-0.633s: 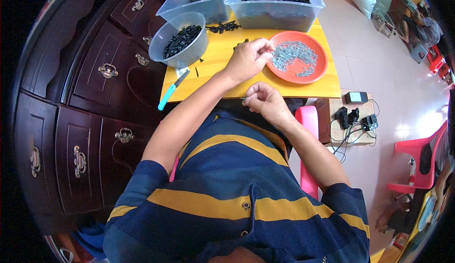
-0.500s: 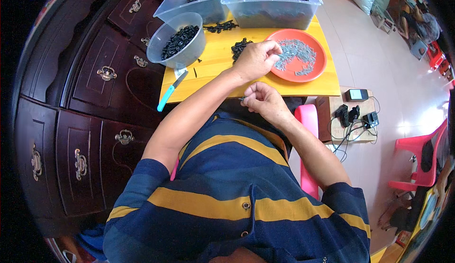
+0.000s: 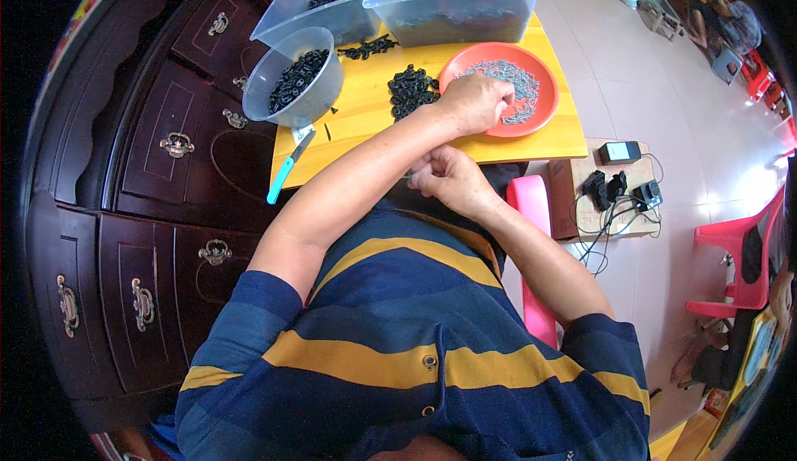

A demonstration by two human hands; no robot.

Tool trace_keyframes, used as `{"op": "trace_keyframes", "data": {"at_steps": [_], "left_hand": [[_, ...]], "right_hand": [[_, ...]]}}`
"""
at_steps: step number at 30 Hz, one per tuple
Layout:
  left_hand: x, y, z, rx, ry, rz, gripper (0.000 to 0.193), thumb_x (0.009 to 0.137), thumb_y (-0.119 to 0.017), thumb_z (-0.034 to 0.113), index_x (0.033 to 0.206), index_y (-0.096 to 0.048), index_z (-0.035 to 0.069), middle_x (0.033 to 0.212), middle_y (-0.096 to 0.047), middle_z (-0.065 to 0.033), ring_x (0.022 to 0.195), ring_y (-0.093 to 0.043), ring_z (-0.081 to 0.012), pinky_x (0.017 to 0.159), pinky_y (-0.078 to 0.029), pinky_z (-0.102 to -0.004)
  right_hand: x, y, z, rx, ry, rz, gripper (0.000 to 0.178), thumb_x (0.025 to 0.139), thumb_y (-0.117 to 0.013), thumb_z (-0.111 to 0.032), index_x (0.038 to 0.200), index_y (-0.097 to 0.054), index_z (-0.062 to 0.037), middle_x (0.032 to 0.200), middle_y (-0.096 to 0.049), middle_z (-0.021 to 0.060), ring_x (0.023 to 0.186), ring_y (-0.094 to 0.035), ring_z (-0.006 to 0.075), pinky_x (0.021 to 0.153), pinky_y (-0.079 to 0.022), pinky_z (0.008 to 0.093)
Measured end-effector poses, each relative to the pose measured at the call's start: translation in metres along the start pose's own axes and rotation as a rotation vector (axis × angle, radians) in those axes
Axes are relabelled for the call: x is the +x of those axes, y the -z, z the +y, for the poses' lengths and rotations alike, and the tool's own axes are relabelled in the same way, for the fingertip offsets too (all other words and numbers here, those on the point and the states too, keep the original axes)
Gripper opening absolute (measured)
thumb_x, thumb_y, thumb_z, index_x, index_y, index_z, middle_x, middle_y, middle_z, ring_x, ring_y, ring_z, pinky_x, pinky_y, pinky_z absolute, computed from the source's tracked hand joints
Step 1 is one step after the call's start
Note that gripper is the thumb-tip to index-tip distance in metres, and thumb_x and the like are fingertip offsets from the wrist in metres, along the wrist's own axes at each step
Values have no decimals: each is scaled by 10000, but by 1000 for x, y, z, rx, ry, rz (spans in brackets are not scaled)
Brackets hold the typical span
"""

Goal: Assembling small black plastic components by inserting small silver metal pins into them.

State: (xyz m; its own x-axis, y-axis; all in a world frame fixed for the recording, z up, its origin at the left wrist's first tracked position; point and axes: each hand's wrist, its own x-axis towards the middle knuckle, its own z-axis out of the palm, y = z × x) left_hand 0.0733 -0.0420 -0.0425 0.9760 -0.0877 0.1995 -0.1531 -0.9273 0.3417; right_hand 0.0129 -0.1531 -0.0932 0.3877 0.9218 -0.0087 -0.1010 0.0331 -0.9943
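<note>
My left hand reaches across to the orange-red plate, its fingers closed and bent down at the small grey metal pins or screws on it. What its fingertips hold, if anything, is too small to make out. Close to the table's front edge, below the left forearm, my right hand is closed in a pinch, with a small thin grey piece just showing at the fingertips. Beside the left wrist lies a pile of small black plastic parts.
Two clear bins of black parts stand at the back, with a round tub at left. A turquoise-handled knife lies at the table's left edge. Dark drawers flank the left; a pink chair arm and cabled devices are right.
My left hand has moved right and lower over the plate, uncovering more of the black pile. The right hand stays pinched near the table edge, slightly further left. The whole view has shifted a little.
</note>
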Motion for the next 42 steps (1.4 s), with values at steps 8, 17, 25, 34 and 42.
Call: {"op": "trace_keyframes", "data": {"at_steps": [8,17,25,34,42], "left_hand": [[-36,45,-30,-129,60,253,165,882,-624,127,1003,-723,76,868,-737,-112,757,-716,-218,718,-565,-347],[-132,40,-57,-271,298,258,175,866,-665,112,1012,-732,45,842,-730,-58,657,-623,-100,642,-524,-281],[-140,27,-55,-115,252,278,231,826,-674,81,1051,-712,51,765,-639,-89,684,-638,-223,653,-515,-346],[-130,24,-58,42,213,287,175,837,-673,97,1000,-702,41,787,-651,-105,698,-649,-247,670,-522,-372],[-155,33,-41,-775,519,309,82,895,-677,86,947,-699,26,775,-659,-8,605,-579,-59,561,-483,-220]], "right_hand": [[1,-1,-2,28,-6,26,202,827,-684,25,1013,-610,4,789,-635,18,709,-605,93,657,-521,268],[-2,2,-7,66,-61,-9,144,937,-630,-59,1078,-629,-29,912,-686,22,772,-616,67,693,-509,222],[-4,6,-13,151,-88,56,132,968,-621,-111,1089,-622,-58,928,-690,21,758,-593,55,686,-481,197],[-2,8,-13,148,-80,65,130,969,-625,-114,1087,-621,-60,929,-692,20,748,-591,54,689,-483,200],[-3,12,-23,272,-114,146,164,920,-672,-118,1068,-617,-72,913,-692,12,717,-583,57,664,-469,194]]}}
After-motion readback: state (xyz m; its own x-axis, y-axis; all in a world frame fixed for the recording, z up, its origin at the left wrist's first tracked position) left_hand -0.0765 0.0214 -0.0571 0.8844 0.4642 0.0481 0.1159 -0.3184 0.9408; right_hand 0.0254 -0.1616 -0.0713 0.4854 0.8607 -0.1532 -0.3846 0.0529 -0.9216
